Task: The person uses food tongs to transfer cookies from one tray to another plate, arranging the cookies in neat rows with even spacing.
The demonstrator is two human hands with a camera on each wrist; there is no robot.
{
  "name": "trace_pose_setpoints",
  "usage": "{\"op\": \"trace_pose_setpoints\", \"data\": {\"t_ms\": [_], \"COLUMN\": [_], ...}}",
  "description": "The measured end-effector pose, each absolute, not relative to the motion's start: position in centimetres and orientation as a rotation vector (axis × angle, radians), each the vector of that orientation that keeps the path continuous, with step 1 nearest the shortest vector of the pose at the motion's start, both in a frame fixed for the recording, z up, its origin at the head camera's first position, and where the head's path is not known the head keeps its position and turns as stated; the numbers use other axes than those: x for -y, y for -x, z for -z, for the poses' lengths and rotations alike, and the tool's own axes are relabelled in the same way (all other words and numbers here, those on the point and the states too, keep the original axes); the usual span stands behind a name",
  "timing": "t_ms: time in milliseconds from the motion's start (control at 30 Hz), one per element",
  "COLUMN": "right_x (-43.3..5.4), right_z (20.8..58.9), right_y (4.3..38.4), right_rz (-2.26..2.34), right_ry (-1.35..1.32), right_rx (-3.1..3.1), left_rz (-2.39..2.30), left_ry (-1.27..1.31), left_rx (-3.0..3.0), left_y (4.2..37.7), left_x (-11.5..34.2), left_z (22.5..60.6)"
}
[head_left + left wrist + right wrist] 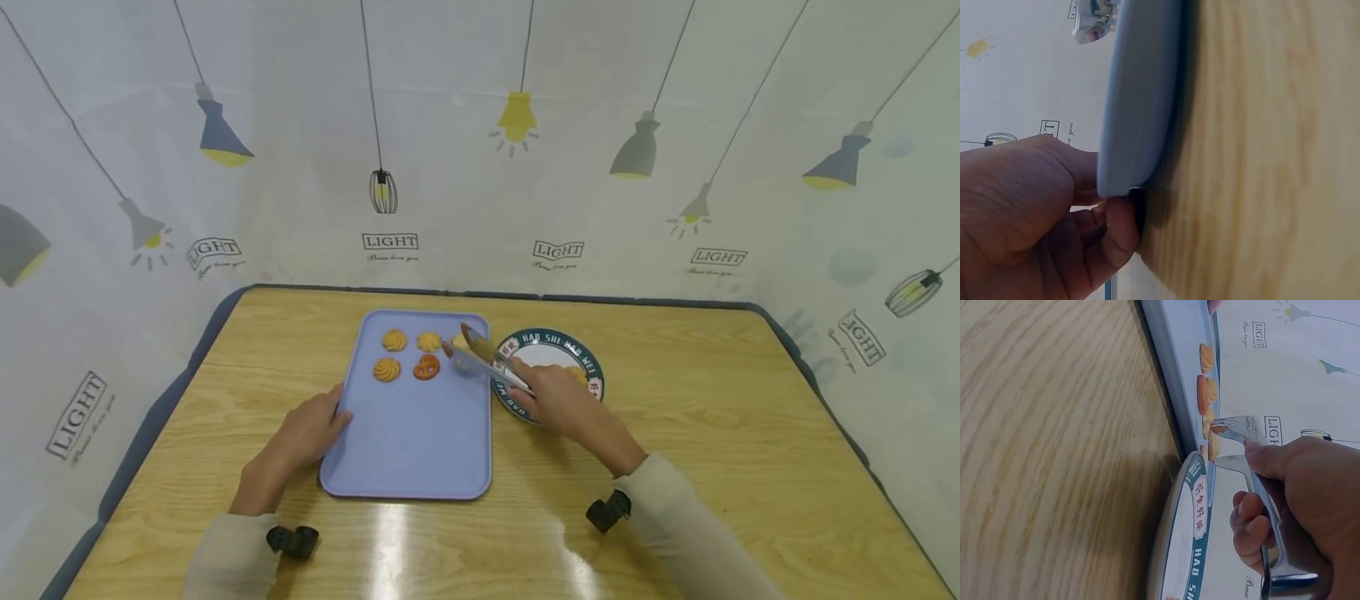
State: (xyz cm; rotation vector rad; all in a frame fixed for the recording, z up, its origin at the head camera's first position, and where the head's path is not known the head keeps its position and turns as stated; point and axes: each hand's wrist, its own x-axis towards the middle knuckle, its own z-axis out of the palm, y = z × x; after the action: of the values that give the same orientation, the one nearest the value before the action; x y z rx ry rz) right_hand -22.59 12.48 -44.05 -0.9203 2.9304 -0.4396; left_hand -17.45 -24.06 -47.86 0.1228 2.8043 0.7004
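Observation:
My right hand (558, 400) grips metal serving tongs (1277, 540), one end of which is fork-shaped. Their tips reach over the upper right of a lavender tray (405, 450), at a pale yellow cookie (459, 342) partly hidden by them. Whether the tips pinch it, I cannot tell. Beside it on the tray lie swirled cookies (387, 369), a flower-shaped cookie (429, 341) and a brown pretzel (427, 367). My left hand (307, 429) holds the tray's left edge, fingers at its underside in the left wrist view. Under my right hand, a green-rimmed plate (551, 337) bears yellowish cookies (579, 375), partly covered.
Tray and plate stand close together on a wooden table (712, 400) with a dark edge. Behind it hangs a pale backdrop (450, 75) printed with lamps. Wood surface extends right of the plate and left of the tray.

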Motion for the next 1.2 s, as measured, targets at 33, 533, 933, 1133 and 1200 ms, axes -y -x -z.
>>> {"op": "trace_pose_setpoints", "data": {"t_ms": [33, 533, 933, 1133, 1200], "right_x": [-12.3, -11.4, -12.5, -14.5, -15.3], "right_z": [44.1, 44.8, 44.1, 43.5, 43.3], "right_y": [22.6, 22.4, 22.2, 21.9, 21.8], "right_rz": [0.431, 0.377, 0.489, 0.431, 0.446], "right_ry": [0.903, 0.856, 0.791, 0.834, 0.841], "right_rx": [-2.925, -2.925, -2.896, -2.974, -2.983], "left_rz": [-0.706, -0.714, -0.712, -0.719, -0.722], "left_ry": [-0.118, -0.128, -0.134, -0.127, -0.129], "left_rx": [-2.800, -2.809, -2.824, -2.807, -2.804], "left_y": [17.4, 17.4, 17.6, 17.7, 17.7], "left_x": [24.0, 24.1, 24.1, 24.2, 24.1], "left_z": [47.9, 47.6, 48.2, 48.1, 48.1]}}
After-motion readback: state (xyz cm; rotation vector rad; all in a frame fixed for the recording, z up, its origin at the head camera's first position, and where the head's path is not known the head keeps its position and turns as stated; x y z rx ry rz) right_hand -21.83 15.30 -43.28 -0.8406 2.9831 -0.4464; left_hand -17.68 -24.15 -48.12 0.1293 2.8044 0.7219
